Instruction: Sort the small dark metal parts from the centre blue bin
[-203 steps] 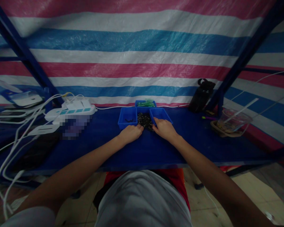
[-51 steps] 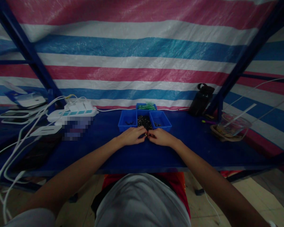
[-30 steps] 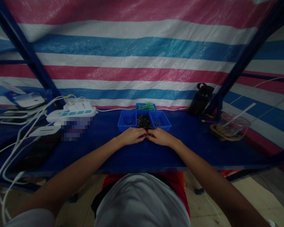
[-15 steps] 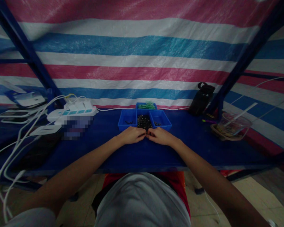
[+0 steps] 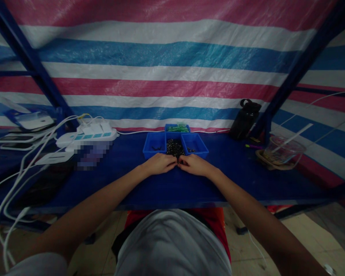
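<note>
My left hand [image 5: 161,164] and my right hand [image 5: 196,165] meet fingertip to fingertip at the near edge of the blue bins. Both are closed in a pinch; whatever sits between the fingers is too small to make out. Just beyond them, a middle bin is heaped with small dark metallic parts [image 5: 175,147]. The left blue bin [image 5: 148,144] holds a few dark pieces, and the right blue bin [image 5: 200,144] has a small cluster of similar ones. Behind these, a further blue bin [image 5: 169,127] contains green-wrapped items [image 5: 179,128].
On the left lie a white power strip [image 5: 103,135] with plugs, tangled white cables [image 5: 25,168] and phones [image 5: 15,138]. A black bottle [image 5: 243,120] stands at the back right, near a clear plastic bowl [image 5: 284,147]. Blue metal posts [image 5: 278,96] frame the table [image 5: 172,191].
Almost nothing differs. Both hands stay together at the same spot, with the view shifted very slightly.
</note>
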{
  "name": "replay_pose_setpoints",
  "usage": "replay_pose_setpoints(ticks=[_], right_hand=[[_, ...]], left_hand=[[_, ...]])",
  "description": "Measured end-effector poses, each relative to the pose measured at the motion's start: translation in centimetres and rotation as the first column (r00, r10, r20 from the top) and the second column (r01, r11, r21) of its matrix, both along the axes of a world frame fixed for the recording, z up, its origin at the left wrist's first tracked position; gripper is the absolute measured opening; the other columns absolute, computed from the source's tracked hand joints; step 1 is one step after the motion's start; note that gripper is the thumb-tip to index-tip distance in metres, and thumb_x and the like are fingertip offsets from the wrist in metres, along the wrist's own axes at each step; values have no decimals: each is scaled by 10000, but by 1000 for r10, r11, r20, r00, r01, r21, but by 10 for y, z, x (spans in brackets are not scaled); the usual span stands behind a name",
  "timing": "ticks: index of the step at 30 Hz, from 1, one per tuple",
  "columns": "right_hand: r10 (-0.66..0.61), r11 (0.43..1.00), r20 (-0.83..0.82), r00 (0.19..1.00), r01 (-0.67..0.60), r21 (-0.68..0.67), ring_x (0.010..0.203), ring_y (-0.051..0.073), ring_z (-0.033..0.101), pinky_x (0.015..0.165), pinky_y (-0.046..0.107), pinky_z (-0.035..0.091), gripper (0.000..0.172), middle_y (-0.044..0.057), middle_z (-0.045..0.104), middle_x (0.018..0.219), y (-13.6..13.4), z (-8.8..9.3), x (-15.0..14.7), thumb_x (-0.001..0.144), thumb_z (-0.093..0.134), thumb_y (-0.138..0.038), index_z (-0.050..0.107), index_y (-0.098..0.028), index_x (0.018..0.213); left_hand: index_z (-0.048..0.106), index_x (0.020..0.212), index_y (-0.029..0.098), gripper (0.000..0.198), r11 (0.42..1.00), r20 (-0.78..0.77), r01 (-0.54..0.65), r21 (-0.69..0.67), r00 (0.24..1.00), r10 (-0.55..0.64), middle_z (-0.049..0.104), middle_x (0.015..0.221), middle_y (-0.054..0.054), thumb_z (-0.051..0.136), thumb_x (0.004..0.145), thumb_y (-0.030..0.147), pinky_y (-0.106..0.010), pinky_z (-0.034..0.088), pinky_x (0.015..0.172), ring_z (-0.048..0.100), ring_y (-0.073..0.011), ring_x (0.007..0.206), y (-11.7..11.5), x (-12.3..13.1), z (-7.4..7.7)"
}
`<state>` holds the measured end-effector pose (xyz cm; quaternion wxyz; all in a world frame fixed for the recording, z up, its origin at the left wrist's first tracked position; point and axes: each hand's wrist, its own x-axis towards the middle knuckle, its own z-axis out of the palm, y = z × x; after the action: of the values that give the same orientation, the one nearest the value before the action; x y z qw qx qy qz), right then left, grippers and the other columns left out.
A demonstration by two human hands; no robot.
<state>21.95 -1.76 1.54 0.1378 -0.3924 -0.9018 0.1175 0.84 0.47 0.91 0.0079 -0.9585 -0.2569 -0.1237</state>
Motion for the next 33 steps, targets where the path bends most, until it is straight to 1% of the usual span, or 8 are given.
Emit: replay_pose_setpoints(ticks=[17,24,33], right_hand=[[4,1000,3,1000,-4,1,616,112,552,569,208,308,143,13,629,693,1,-2,0,886,519,-287,582,-159,897],[-1,1000,7,1000,1,-13,634,114,560,584,208,318,133,17,633,711,1,0,0,883,528,-273,585,-154,899],[-7,1000,13,1000,7,3,626,116,556,576,212,309,126,16,631,703,1,0,-1,881,532,-270,590,-158,885]], left_hand=[[591,913,183,172,1000,-12,11,-4,1000,-11,637,853,-17,438,911,263,-202,401,637,600,-124,736,0,1,1],[588,921,189,169,1000,-8,-5,2,1000,5,638,850,-9,439,914,268,-206,400,633,605,-125,741,0,1,1],[593,904,191,187,1000,-8,-13,-14,1000,13,637,842,-10,426,918,274,-205,401,631,604,-123,735,-2,1,3]])
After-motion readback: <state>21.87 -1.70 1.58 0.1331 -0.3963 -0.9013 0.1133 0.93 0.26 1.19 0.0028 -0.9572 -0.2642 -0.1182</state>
